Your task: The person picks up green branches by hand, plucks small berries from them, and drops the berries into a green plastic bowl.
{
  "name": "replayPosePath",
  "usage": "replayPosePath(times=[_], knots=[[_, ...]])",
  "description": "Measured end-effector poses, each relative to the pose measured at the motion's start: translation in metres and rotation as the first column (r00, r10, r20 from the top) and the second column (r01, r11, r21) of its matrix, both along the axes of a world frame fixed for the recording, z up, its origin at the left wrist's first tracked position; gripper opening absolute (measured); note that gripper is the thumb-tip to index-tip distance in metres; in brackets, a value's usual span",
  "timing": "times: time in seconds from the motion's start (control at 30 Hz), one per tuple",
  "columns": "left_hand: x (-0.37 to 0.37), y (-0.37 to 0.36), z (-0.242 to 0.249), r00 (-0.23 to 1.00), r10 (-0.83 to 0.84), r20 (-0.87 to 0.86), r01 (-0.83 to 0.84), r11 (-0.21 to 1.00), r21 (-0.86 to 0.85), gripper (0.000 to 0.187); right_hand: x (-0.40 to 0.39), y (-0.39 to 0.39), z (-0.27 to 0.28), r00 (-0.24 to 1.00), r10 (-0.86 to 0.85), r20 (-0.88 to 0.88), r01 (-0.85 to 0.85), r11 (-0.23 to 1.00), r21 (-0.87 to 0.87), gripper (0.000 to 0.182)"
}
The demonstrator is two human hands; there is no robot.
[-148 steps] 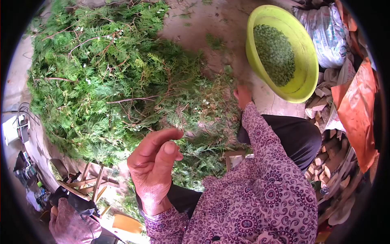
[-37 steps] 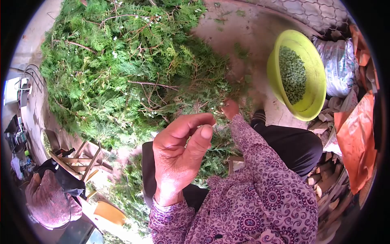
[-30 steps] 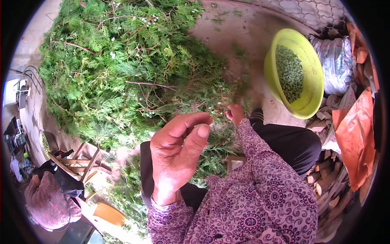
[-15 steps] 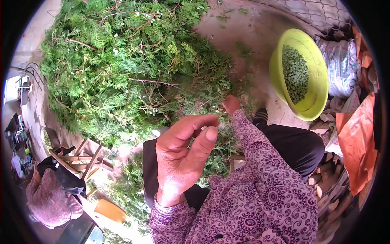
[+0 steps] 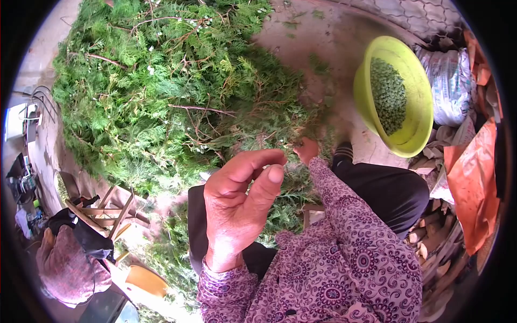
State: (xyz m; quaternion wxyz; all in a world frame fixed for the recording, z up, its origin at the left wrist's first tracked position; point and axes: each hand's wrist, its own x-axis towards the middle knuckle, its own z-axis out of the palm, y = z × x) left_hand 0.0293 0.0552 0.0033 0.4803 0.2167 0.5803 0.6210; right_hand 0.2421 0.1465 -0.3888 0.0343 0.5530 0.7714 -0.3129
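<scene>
My left hand (image 5: 237, 202) is raised close to the camera, above the foliage and my lap. Its fingers are curled in, with thumb and forefinger nearly together; whatever lies between them, if anything, is too small or hidden to make out. Lower and farther out, my right hand (image 5: 307, 151) is at the near right edge of a big heap of green conifer branches (image 5: 151, 107). Its fingers are closed at a conifer sprig (image 5: 293, 141), partly blurred. To the right stands a tilted yellow-green basin (image 5: 419, 107) with many small green cones or berries (image 5: 389, 97) inside.
A white woven sack (image 5: 447, 89) and an orange sheet (image 5: 471, 188) lie beyond the basin, with split firewood (image 5: 431, 237) below. At left, another person in a pink patterned top (image 5: 70, 264) sits near a wooden stool (image 5: 113, 212) and an orange basin (image 5: 145, 280).
My right hand has shifted slightly down and stays at the edge of the branches. My left hand holds nearly the same pose. The whole view has drifted a little.
</scene>
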Motion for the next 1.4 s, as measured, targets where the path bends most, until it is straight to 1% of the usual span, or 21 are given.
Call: replayPosePath(times=[0.13,0.17,0.2,0.23,0.3,0.33,0.37,0.43,0.63,0.7,0.73,0.8,0.87,0.93,0.97,1.03,1.17,1.23,1.3,1.37,1.4], knots=[[-0.001,0.001,0.002,1.000,-0.014,-0.021,0.014,1.000,-0.006,0.018,-0.011,0.007,0.005,0.985,0.093,0.144,-0.093,0.996,-0.001,0.057],[-0.002,0.002,0.002,1.000,-0.012,-0.015,0.012,1.000,0.000,0.018,-0.013,0.010,0.005,0.989,-0.146,0.018,0.145,0.951,-0.272,0.049],[-0.003,0.001,0.003,1.000,-0.012,-0.009,0.012,1.000,0.008,0.019,-0.012,0.011,0.008,0.915,-0.401,-0.038,0.319,0.779,-0.539,0.041],[-0.003,0.001,0.004,1.000,-0.015,-0.008,0.015,1.000,0.017,0.019,-0.009,0.011,0.012,0.914,-0.403,-0.042,0.321,0.784,-0.532,0.041],[-0.002,0.001,0.006,0.998,0.045,-0.051,-0.042,0.997,0.058,0.028,0.002,0.012,0.024,0.675,-0.678,-0.291,0.173,0.529,-0.831,0.024],[-0.002,0.000,0.007,0.997,0.064,-0.047,-0.061,0.996,0.062,0.026,-0.001,0.013,0.052,0.558,-0.779,-0.285,0.110,0.410,-0.905,0.012],[-0.003,-0.001,0.009,0.997,0.064,-0.047,-0.060,0.995,0.079,0.026,0.004,0.012,0.060,0.556,-0.775,-0.299,0.110,0.425,-0.898,0.012],[-0.007,-0.005,0.013,0.995,0.071,-0.070,-0.065,0.994,0.084,0.024,0.014,0.008,0.076,0.444,-0.868,-0.225,-0.120,0.191,-0.974,0.016],[-0.017,-0.011,0.008,0.986,0.074,-0.151,-0.051,0.988,0.148,0.018,0.016,-0.009,0.155,0.312,-0.900,-0.306,-0.398,0.169,-0.902,0.020],[-0.020,-0.014,0.005,0.989,0.072,-0.130,-0.051,0.986,0.160,0.017,0.018,-0.010,0.160,0.245,-0.948,-0.204,-0.442,0.079,-0.894,0.018],[-0.022,-0.015,0.003,0.987,0.070,-0.142,-0.045,0.983,0.177,0.017,0.023,-0.002,0.155,0.247,-0.946,-0.211,-0.441,0.084,-0.894,0.018],[-0.028,-0.017,0.000,0.990,0.076,-0.123,-0.051,0.980,0.192,0.017,0.048,0.035,0.140,0.068,-0.937,-0.343,-0.442,0.280,-0.852,0.016],[-0.030,-0.020,0.000,0.992,0.081,-0.100,-0.062,0.982,0.180,0.017,0.079,0.081,0.166,-0.268,-0.884,-0.384,-0.408,0.465,-0.786,0.025],[-0.033,-0.022,0.002,0.992,0.088,-0.094,-0.069,0.979,0.193,0.017,0.096,0.099,0.229,-0.414,-0.729,-0.546,-0.126,0.640,-0.758,0.030],[-0.034,-0.023,0.002,0.991,0.094,-0.095,-0.073,0.976,0.208,0.017,0.104,0.102,0.229,-0.409,-0.732,-0.545,-0.124,0.636,-0.762,0.030],[-0.037,-0.025,0.004,0.991,0.096,-0.091,-0.074,0.973,0.220,0.018,0.111,0.110,0.225,-0.452,-0.737,-0.502,0.218,0.454,-0.864,0.034],[-0.038,-0.029,0.006,0.988,0.119,-0.099,-0.097,0.974,0.205,0.018,0.112,0.103,0.157,-0.324,-0.870,-0.372,0.064,0.372,-0.926,0.031],[-0.036,-0.029,0.005,0.989,0.114,-0.095,-0.095,0.978,0.185,0.018,0.091,0.082,0.128,-0.219,-0.935,-0.279,-0.219,0.326,-0.919,0.023],[-0.036,-0.029,0.003,0.989,0.106,-0.105,-0.086,0.979,0.186,0.019,0.050,0.062,0.120,-0.336,-0.931,-0.142,-0.121,0.192,-0.974,0.015],[-0.037,-0.031,0.003,0.988,0.108,-0.112,-0.088,0.980,0.177,0.019,0.010,0.036,0.119,-0.148,-0.966,-0.212,0.150,0.190,-0.970,0.011],[-0.037,-0.032,0.003,0.990,0.100,-0.095,-0.084,0.984,0.158,0.020,0.005,0.032,0.112,-0.147,-0.968,-0.205,0.149,0.183,-0.972,0.011]])
